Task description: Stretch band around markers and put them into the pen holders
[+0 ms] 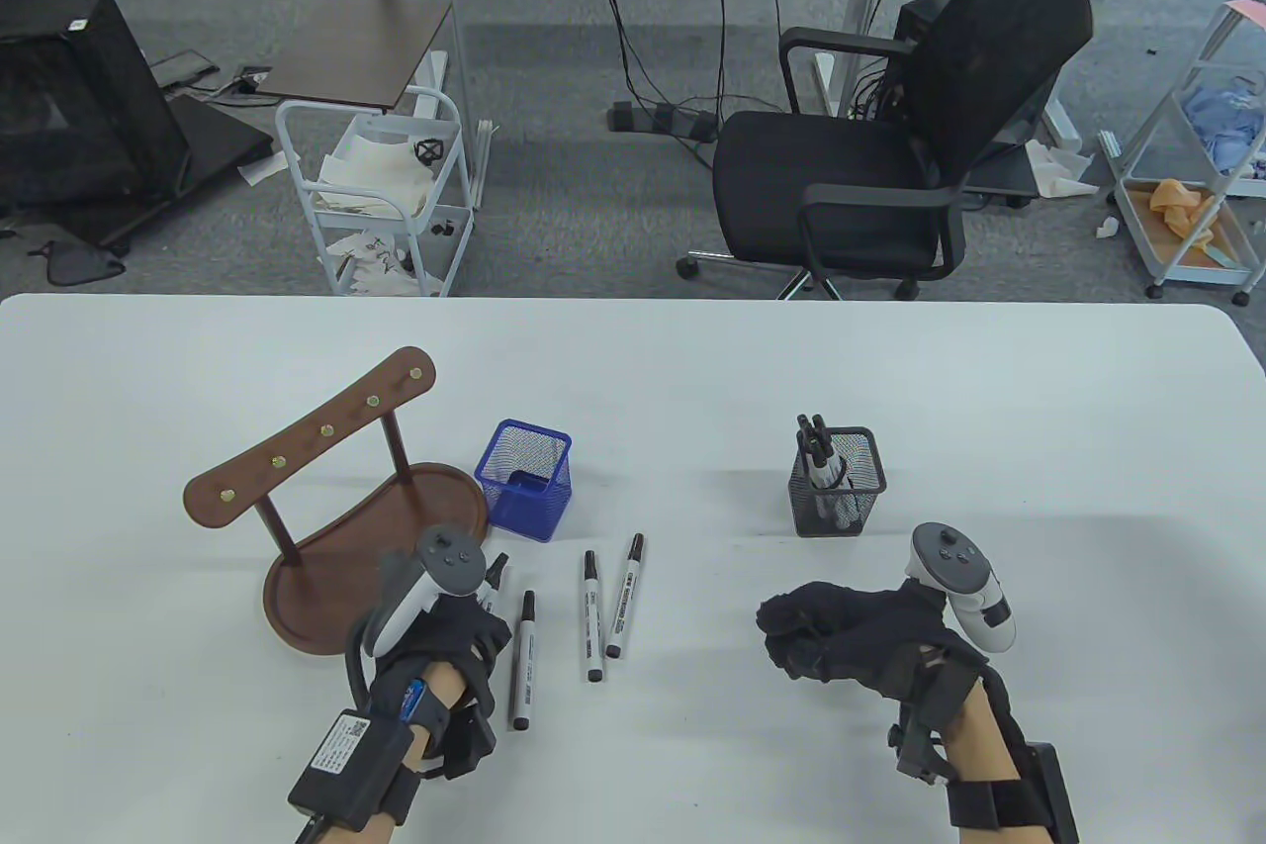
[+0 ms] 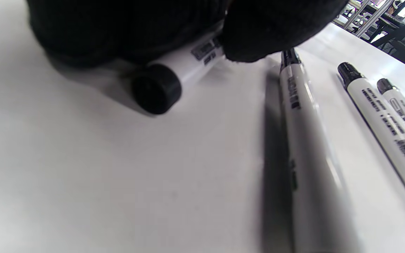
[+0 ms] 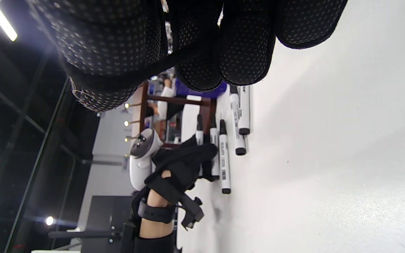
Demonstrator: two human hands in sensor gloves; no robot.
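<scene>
My left hand lies low on the table and pinches a white marker with a black cap between thumb and fingers. Its tip pokes out past the glove. Three more markers lie loose just to the right. A blue mesh pen holder stands behind them. A black mesh pen holder further right has several markers in it. My right hand hovers in front of the black holder with fingers curled into a fist. I see nothing in it and no band anywhere.
A brown wooden hook rack on an oval base stands left of the blue holder, close to my left hand. A black office chair and a white trolley stand beyond the table's far edge.
</scene>
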